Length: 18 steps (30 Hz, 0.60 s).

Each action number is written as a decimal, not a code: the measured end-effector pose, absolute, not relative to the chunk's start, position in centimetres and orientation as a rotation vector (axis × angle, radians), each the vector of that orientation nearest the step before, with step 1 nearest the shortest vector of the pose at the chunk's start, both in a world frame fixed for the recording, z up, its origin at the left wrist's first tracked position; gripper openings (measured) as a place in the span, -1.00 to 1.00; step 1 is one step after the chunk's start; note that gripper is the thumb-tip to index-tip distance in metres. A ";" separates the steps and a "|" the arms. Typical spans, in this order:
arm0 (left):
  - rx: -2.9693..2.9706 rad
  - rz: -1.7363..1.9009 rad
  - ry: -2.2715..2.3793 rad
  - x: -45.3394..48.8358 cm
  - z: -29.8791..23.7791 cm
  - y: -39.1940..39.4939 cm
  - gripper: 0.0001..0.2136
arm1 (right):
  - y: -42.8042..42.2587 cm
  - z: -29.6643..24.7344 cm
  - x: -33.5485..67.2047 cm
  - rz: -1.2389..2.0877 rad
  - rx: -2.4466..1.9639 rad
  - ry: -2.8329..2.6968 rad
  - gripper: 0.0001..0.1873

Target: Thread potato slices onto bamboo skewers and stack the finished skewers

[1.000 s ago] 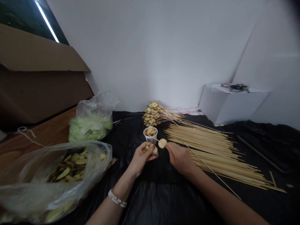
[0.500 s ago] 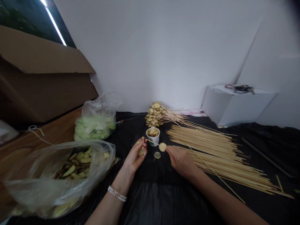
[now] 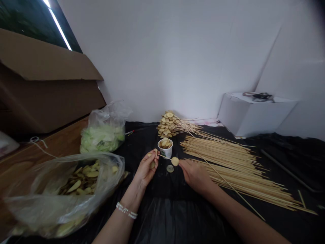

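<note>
A thin wooden skewer (image 3: 165,156) spans the gap between my two hands, with a round potato slice (image 3: 175,161) on it close to my right fingertips. My right hand (image 3: 194,173) is closed, pinching the skewer's near end just behind that slice. My left hand (image 3: 147,166) pinches another pale slice (image 3: 155,152) at the skewer's far end, while more slices sit partly hidden against its palm. Just beyond my hands stands a white paper cup (image 3: 165,151) filled with potato slices. One loose slice (image 3: 170,168) lies on the black sheet between my hands.
Loose bare skewers (image 3: 228,159) spread at right. Behind the cup, loaded skewers are piled with slices (image 3: 168,123). At left are an open plastic bag (image 3: 33,196) of slices, a bag of pale green pieces (image 3: 103,137) and a cardboard box (image 3: 50,98). A white box (image 3: 256,115) stands back right.
My right hand, with the skewer and its slice, has shifted slightly left and down. My left hand keeps its pinch, almost in the same place.
</note>
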<state>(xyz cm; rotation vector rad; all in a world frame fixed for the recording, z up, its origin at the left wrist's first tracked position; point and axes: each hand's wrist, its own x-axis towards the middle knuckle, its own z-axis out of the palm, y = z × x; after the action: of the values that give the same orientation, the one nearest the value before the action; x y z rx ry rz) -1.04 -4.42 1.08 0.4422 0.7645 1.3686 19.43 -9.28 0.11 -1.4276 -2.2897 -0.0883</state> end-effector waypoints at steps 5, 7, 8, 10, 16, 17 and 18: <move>0.589 1.456 0.861 -0.9 1.0 -4.5 -0.87 | -9.4 0.3 19.3 -0.041 -1.484 -2.297 -0.76; 0.643 1.486 0.882 -0.8 0.9 -4.5 -0.82 | -9.5 0.2 19.2 -0.034 -1.506 -2.296 -0.76; 0.667 1.496 0.893 -0.8 0.9 -4.5 -0.78 | -9.5 0.2 19.2 -0.036 -1.515 -2.295 -0.76; 0.701 1.504 0.917 -0.7 0.8 -4.6 -0.72 | -9.6 0.2 19.2 -0.042 -1.525 -2.291 -0.76; 0.899 1.521 1.010 -0.6 -0.1 -4.5 -0.71 | -9.7 -0.2 19.0 -0.015 -1.560 -2.285 -0.76; 0.934 1.527 1.027 -0.6 -0.2 -4.4 -0.71 | -9.7 -0.3 18.9 -0.008 -1.560 -2.282 -0.76; 0.956 1.531 1.041 -0.6 -0.2 -4.4 -0.71 | -9.7 -0.5 18.9 0.000 -1.555 -2.277 -0.75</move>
<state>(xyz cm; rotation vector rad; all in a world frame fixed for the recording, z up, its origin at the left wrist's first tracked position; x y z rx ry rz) -0.61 -4.41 -0.24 0.9559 1.0408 1.5310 18.88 -9.67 -0.45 -1.5551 -2.2768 -0.0005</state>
